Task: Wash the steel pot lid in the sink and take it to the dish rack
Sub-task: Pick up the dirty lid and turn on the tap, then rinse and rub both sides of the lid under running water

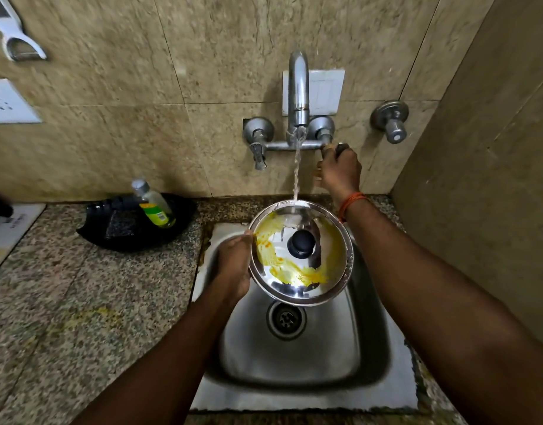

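The round steel pot lid (328,280), with a black knob and yellow food smears, is held over the steel sink (294,357). My left hand (233,265) grips its left rim. Water runs from the wall tap (298,96) onto the lid's far edge. My right hand (339,170) is closed around the tap's right handle, above and behind the lid. No dish rack is in view.
A black tray (117,231) with a bottle of dish liquid (152,204) sits on the granite counter (80,302) left of the sink. A second valve (391,121) sticks out of the wall at right. A side wall stands close on the right.
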